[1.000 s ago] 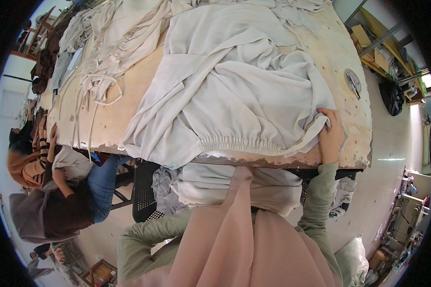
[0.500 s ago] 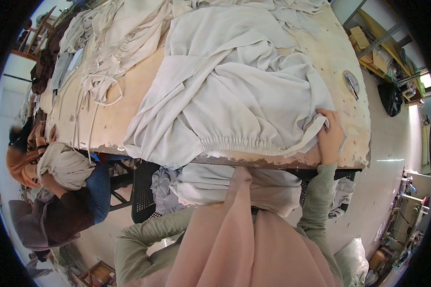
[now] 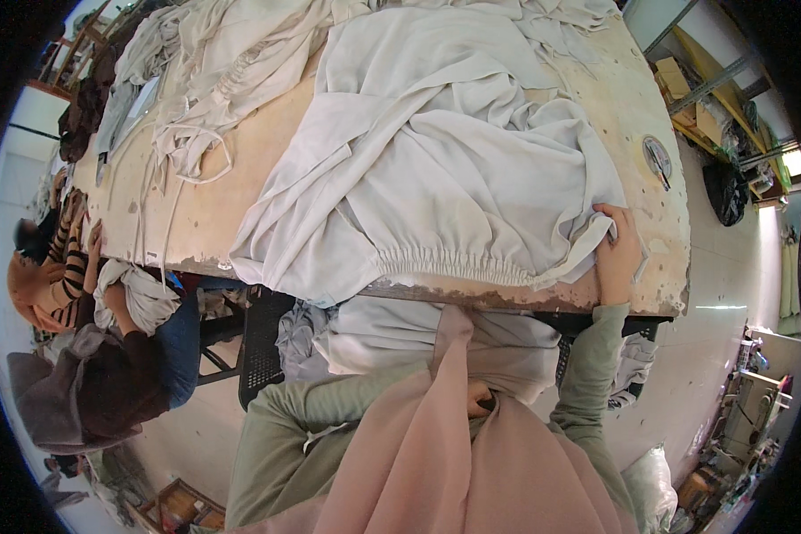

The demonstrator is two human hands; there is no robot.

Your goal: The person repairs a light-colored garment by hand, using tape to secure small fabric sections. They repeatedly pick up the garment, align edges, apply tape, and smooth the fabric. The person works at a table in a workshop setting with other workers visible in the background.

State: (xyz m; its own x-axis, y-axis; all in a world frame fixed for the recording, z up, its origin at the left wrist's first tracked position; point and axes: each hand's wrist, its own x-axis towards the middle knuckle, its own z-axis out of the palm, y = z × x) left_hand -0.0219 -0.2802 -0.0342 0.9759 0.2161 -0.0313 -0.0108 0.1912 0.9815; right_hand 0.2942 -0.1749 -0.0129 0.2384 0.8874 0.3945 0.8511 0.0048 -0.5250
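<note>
A pale grey-white garment (image 3: pixel 454 178) with a gathered elastic band (image 3: pixel 454 264) lies in loose folds on the wooden table (image 3: pixel 231 200). The elastic band runs along the table's near edge. At the garment's right side, my right hand (image 3: pixel 619 254) rests on the tabletop with its fingers curled over the cloth's edge. My left hand (image 3: pixel 480 398) is low at my waist, mostly covered by the pink scarf (image 3: pixel 409 427) hanging in front of me. Its visible fingers are curled; what they hold, if anything, is hidden.
More pale garments (image 3: pixel 249 62) with cords lie at the table's far left. A round dish (image 3: pixel 657 160) holding a dark slim tool sits near the right edge. Folded pale cloth (image 3: pixel 400 334) is below the table's near edge. Another person (image 3: pixel 107 356) handles cloth at the left.
My left hand has come into sight at my waist beside the scarf, and the left forearm has shifted right and upward. My right hand keeps its hold. The other person's cloth has moved.
</note>
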